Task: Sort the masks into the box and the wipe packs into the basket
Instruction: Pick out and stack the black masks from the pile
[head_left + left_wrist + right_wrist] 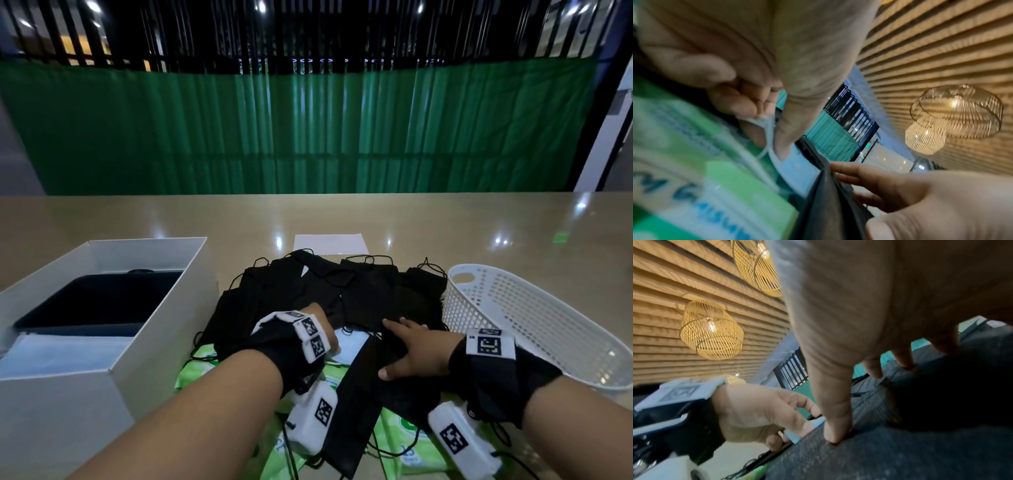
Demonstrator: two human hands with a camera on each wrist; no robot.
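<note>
Item: sorting, masks step; our left hand (325,337) pinches a pale mask (351,346); right hand (412,349) flat, fingers spread, on black masks (370,294); next, we judge, carry it to the box (144,291).

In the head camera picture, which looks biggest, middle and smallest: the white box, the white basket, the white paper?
1. White box, though it is nearer the camera.
2. White basket.
3. White paper, farther away and partly covered by masks.
</note>
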